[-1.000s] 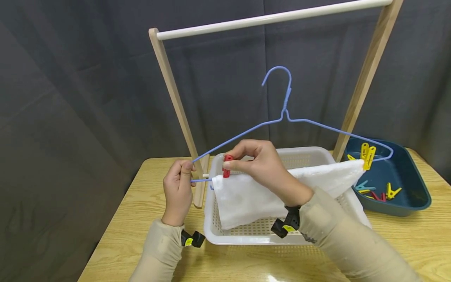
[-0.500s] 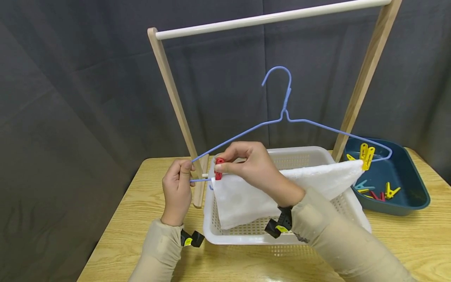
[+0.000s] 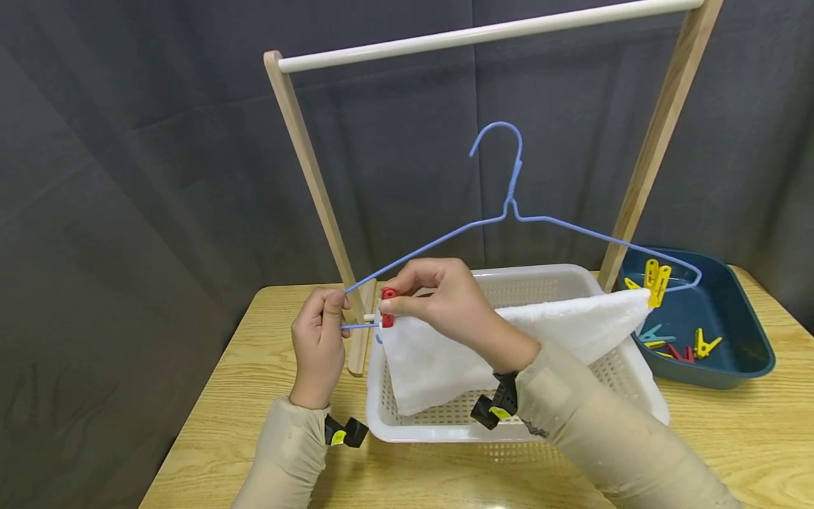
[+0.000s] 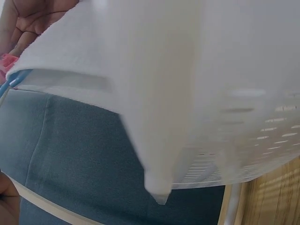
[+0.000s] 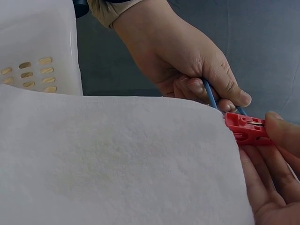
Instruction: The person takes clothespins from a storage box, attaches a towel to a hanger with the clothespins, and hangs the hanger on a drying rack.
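My left hand [image 3: 319, 339] grips the left corner of a blue wire hanger [image 3: 439, 246], its fingers curled round the wire. A white towel [image 3: 432, 364] is draped over the hanger's bottom bar. Between thumb and fingers my right hand [image 3: 454, 307] pinches a red clothespin [image 3: 388, 308] at the towel's upper left corner. In the right wrist view the red clothespin [image 5: 248, 129] sits against the edge of the towel [image 5: 122, 154], close to the left hand [image 5: 187, 61]. Yellow clothespins [image 3: 657, 281] stand on the towel's right end, at the hanger's right side.
Under the towel stands a white perforated basket [image 3: 439, 433]. To the right, a dark teal tub [image 3: 731, 304] holds several loose clothespins [image 3: 704, 344]. Behind rises a wooden rack with a white rail [image 3: 490, 33]. All rest on a wooden table [image 3: 216, 424] before a grey curtain.
My right hand has slid left with the red clothespin, from a little inside the towel to its left corner. The left hand keeps its grip, and the hanger has shifted very slightly left.
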### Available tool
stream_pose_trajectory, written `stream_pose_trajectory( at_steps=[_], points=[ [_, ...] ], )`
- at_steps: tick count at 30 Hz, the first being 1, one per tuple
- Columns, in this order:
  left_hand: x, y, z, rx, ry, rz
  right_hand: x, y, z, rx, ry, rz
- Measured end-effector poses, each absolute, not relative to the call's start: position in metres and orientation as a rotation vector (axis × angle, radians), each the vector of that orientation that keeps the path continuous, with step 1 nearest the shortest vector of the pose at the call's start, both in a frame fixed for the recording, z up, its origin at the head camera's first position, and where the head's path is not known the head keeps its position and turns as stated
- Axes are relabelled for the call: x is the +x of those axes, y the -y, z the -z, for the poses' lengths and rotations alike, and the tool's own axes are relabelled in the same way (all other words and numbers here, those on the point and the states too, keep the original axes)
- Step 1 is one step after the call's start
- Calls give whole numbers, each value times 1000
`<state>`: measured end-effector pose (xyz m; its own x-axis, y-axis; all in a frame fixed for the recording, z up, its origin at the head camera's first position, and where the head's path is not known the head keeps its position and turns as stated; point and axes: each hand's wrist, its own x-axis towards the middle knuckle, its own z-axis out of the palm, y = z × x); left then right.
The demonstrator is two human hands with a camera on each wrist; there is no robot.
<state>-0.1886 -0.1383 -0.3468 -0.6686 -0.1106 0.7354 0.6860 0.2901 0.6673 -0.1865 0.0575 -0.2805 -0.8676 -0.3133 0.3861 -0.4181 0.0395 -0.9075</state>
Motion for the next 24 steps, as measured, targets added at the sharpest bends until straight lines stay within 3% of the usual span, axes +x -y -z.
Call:
stream_pose_trajectory(
  at_steps=[24],
  points=[
    [-188, 138, 344, -527, 1859, 1456, -186, -51, 282, 822, 2276, -1875]
  ],
)
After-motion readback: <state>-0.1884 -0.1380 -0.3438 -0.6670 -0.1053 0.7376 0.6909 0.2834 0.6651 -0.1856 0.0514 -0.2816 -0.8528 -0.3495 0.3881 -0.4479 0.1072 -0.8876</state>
